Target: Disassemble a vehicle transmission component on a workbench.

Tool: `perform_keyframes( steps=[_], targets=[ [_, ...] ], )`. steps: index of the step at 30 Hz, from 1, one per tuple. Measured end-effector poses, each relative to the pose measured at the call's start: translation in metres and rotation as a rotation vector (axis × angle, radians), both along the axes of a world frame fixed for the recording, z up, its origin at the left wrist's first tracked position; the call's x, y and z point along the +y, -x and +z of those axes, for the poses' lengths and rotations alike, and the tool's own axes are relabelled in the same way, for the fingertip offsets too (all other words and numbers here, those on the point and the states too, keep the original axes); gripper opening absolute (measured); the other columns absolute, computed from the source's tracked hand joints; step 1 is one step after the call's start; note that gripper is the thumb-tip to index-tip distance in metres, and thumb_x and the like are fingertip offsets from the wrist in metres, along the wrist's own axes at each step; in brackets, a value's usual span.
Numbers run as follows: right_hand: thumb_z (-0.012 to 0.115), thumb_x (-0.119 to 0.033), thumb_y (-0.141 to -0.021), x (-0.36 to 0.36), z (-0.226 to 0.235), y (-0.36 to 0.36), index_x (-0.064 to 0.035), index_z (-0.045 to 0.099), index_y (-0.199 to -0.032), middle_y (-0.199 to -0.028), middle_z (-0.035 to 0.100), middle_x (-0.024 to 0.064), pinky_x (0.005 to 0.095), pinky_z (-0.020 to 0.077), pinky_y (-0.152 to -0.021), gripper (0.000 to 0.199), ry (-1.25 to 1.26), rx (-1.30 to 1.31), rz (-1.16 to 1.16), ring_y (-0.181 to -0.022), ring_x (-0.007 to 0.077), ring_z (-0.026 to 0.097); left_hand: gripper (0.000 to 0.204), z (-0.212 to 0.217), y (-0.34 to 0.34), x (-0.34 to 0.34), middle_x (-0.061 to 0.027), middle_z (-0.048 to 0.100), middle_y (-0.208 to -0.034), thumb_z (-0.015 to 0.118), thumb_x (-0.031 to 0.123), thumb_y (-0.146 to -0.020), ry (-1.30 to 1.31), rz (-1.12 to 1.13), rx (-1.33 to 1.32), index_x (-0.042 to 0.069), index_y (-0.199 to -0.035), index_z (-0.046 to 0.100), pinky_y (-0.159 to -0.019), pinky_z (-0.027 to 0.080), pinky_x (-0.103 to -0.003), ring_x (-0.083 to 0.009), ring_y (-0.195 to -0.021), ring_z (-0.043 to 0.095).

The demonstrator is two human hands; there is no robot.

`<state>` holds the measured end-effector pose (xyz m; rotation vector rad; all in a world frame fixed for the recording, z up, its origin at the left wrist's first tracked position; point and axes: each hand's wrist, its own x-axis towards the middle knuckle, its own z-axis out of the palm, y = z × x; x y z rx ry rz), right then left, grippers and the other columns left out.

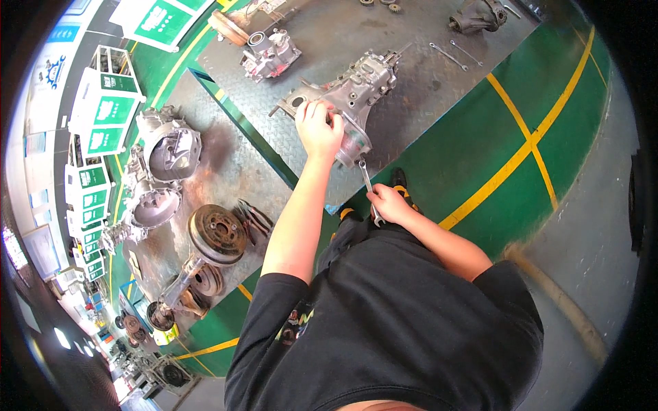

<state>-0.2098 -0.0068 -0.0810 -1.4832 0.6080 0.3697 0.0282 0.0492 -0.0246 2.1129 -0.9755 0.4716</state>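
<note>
The left hand (319,129) presses down, fingers curled, on a grey cast gearbox housing (353,92) lying near the front edge of the steel checker-plate surface (411,103). The right hand (389,203) grips a combination wrench (367,183) whose far end meets the housing's near end. Two more spanners (454,55) lie farther right on the surface.

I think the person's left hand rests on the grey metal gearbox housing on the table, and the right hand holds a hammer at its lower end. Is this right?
Not fully. In the head view the left hand does rest on the grey metal gearbox housing on the table, but the right hand holds a wrench, not a hammer, at the housing's lower end.
</note>
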Motion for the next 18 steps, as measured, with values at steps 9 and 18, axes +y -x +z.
perform_keyframes(
  steps=[9,18],
  targets=[
    [0.046,-0.027,-0.106,0.038,-0.021,-0.036,0.0019,0.057,-0.098,-0.082,0.072,0.0148,0.0335,0.0543,-0.062,0.032,-0.41,0.133,-0.116,-0.07,0.0238,0.07,0.012,-0.003,-0.002,-0.001,-0.0104,0.066,-0.086,0.065,0.007,-0.07,0.021,0.007,-0.038,0.005,-0.081,0.063,-0.098,0.043,-0.045,-0.0335,-0.093,0.06],
    [0.055,-0.037,-0.102,-0.005,-0.045,-0.018,0.001,0.063,-0.094,-0.074,0.069,0.0098,0.033,0.0533,-0.057,0.04,-0.391,0.199,0.095,-0.064,0.0191,0.067,0.011,-0.003,-0.001,0.003,-0.0105,0.067,-0.087,0.066,0.007,-0.07,0.01,0.039,-0.021,0.005,-0.081,0.064,-0.1,0.043,-0.045,-0.0329,-0.094,0.061]
  ],
)
